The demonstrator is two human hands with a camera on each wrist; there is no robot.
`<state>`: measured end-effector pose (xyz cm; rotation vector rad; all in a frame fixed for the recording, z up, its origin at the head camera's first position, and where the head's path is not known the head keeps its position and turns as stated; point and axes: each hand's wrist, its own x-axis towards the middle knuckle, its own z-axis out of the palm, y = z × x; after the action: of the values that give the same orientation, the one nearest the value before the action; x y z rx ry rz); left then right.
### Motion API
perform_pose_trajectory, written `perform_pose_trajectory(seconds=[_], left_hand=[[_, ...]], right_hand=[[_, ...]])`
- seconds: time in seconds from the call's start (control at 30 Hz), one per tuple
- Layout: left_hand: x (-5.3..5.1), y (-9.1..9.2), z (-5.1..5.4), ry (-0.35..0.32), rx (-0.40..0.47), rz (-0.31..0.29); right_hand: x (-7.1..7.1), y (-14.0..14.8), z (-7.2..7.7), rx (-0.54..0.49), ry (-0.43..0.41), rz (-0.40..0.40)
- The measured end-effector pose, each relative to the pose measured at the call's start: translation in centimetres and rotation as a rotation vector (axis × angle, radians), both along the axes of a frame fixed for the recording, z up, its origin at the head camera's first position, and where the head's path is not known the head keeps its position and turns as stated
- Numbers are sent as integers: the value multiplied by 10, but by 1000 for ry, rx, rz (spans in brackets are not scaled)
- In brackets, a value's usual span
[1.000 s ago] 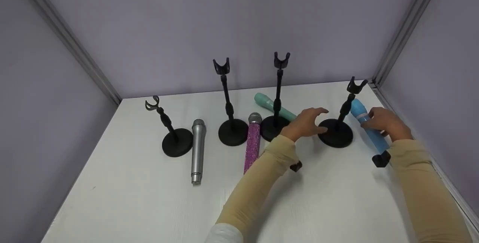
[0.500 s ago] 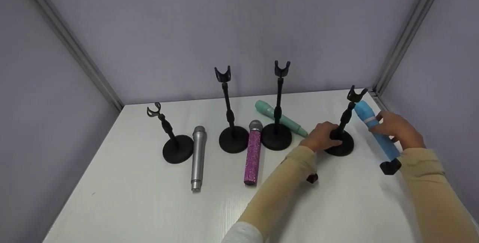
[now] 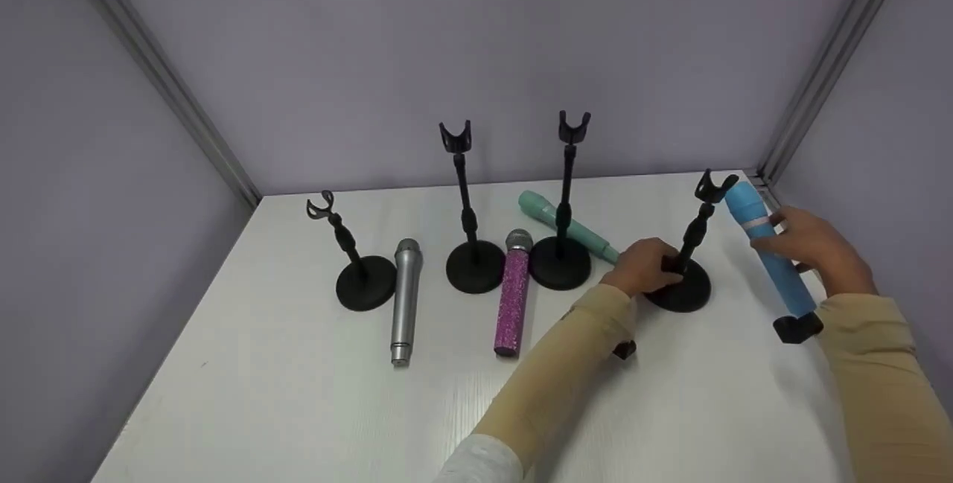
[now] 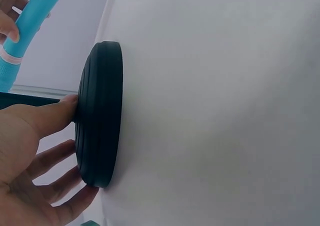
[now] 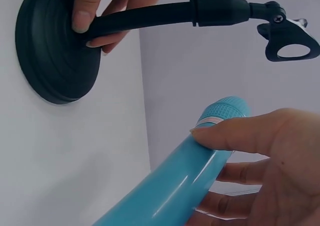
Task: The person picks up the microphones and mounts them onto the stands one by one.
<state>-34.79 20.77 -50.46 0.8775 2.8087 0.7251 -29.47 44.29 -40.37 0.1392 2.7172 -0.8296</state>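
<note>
With thumb and fingers around the foot of its pole, my left hand (image 3: 640, 267) grips the rightmost black microphone stand (image 3: 694, 234), whose round base (image 4: 102, 116) rests on the table. My right hand (image 3: 823, 248) holds a light blue microphone (image 3: 782, 272) by its body, thumb on the near side near the pale ring and fingers behind. The microphone is tilted, head up and away, and appears lifted off the table. Its head is near the stand's forked clip (image 5: 292, 41) but apart from it. The right wrist view cuts off its lower end.
Three more black stands, left (image 3: 365, 282), middle (image 3: 475, 266) and right-middle (image 3: 560, 263), stand along the back. Silver (image 3: 406, 301), glittery purple (image 3: 514, 297) and mint green (image 3: 584, 237) microphones lie among them. Panel walls close the back and sides.
My left hand has moved right and taken hold of the rightmost stand's pole. My right hand has raised the blue microphone and shifted slightly right. The head view has shifted a little.
</note>
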Motion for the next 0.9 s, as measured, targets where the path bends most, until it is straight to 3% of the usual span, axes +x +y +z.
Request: perform_pose_trajectory(seconds=[0.43, 0.67, 0.9], left_hand=[[14, 2, 3, -30, -82, 32], [27, -8, 7, -3, -128, 55], [39, -23, 5, 18, -121, 98]], right_hand=[[5, 3, 12, -49, 106, -2], [11, -8, 20, -77, 177, -35], [14, -26, 26, -129, 256, -15]])
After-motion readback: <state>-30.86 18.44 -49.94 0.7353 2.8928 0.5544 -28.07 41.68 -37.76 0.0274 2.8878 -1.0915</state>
